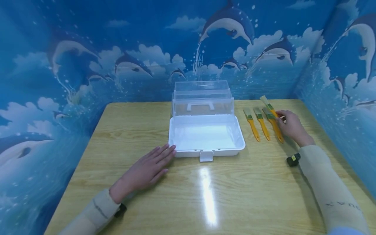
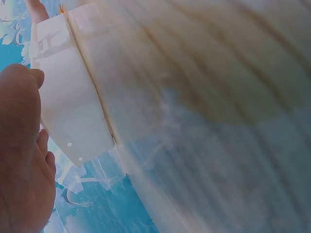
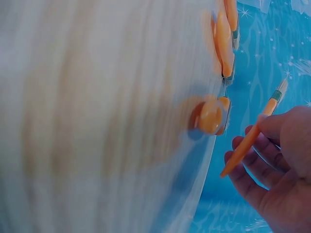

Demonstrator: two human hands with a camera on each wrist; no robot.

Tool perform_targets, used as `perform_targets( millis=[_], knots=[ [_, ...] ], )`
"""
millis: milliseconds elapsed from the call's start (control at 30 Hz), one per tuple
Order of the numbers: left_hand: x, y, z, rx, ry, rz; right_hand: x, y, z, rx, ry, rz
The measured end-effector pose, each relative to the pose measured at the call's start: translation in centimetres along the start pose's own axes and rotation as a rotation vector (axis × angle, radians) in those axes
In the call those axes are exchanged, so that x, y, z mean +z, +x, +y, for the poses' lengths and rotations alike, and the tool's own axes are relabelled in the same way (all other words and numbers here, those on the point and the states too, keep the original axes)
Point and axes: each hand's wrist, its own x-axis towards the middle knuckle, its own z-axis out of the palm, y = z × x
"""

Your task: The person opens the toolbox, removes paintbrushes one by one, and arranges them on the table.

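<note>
Between its thumb and fingers, my right hand pinches an orange-handled paintbrush, raised off the table with its pale bristles pointing up and away. Three more orange-handled paintbrushes lie below and left of it: a left one, a middle one and a wider right one. A white plastic box stands with its clear lid tipped back; nothing shows inside. At the box's front left corner my left hand lies with straight fingers, fingertips touching it.
The wooden table carries everything, with its far edge just behind the box. Blue dolphin-printed curtains surround the back and sides. A white latch flap hangs at the box's front.
</note>
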Motion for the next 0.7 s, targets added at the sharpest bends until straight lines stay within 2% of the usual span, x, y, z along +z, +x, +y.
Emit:
perform_targets(
  millis=[367,700],
  knots=[
    [-0.03,0.0,0.04,-0.003,-0.005,-0.005,-0.24,-0.32,0.44,0.024,0.001,-0.008],
    [-0.01,0.0,0.06,-0.005,-0.011,-0.006,-0.4,-0.71,0.77,0.016,0.002,0.018]
  ],
)
